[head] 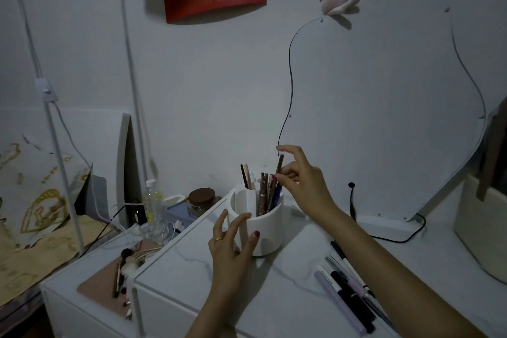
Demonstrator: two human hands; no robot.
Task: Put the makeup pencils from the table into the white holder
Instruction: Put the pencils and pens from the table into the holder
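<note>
Digits "21" mark a pencil (262,195) in holder (270,228); right hand (301,181) pinches another, left hand (233,244) grips holder.

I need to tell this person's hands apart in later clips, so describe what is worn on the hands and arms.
Both forearms are bare, with no sleeves, watch or bracelet in view. The left hand wears a gold ring on one finger, and its nails are painted dark red. The right hand shows no ring; one red-painted nail is visible.
</note>
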